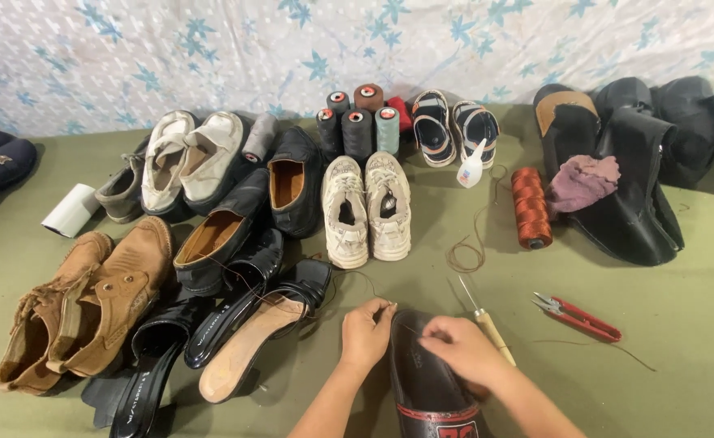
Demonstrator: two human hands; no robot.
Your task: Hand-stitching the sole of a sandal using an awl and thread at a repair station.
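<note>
At bottom centre, my left hand point(365, 331) pinches a thread point(324, 294). My right hand point(461, 349) presses closed fingers on the black shoe point(422, 389), awl point(487, 323) just beside.

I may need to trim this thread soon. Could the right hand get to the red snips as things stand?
Probably yes. The red snips lie in the open on the green cloth, to the right of the right hand, with only the awl lying between.

We see few such things. A small white glue bottle point(470, 165) with a pointed nozzle lies right of centre in the upper half, just below the striped sandals point(454, 126). At the bottom edge, a red rectangular label point(458, 429) sits on the dark shoe point(426, 385). A plain white roll point(70, 210) lies at the left.
</note>
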